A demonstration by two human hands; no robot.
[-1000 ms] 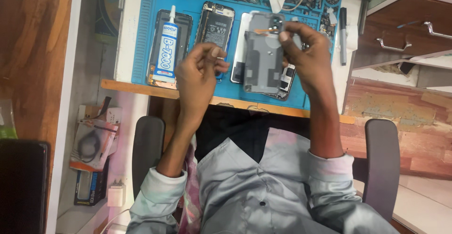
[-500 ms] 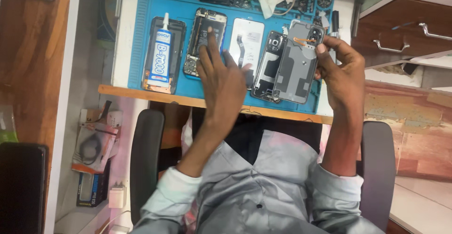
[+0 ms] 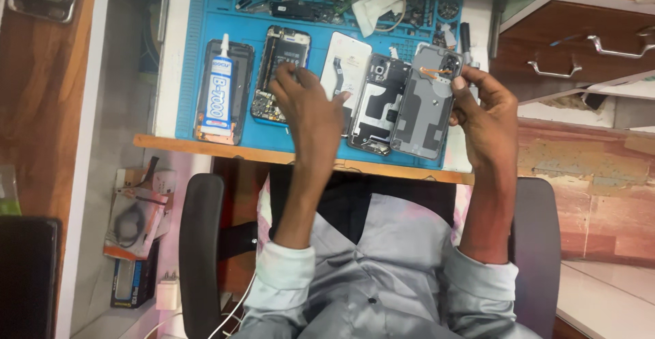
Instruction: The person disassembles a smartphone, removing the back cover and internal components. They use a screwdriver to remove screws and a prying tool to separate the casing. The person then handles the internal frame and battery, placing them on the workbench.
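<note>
Right hand (image 3: 486, 110) pinches the grey back cover (image 3: 426, 103) by its edge; left hand's (image 3: 310, 103) loose, empty grip reaches the opened phone (image 3: 280, 73). Best keep the cover steady.

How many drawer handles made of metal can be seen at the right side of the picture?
2. One metal handle is on the upper wooden drawer at the far right edge; the other metal handle sits lower, nearer the blue mat. More may lie outside the frame.

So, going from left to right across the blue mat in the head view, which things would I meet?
Glue tube lying on a dark phone → opened phone with bare circuitry, touched by the left hand → white panel → phone frame → grey back cover, held by the right hand.
</note>
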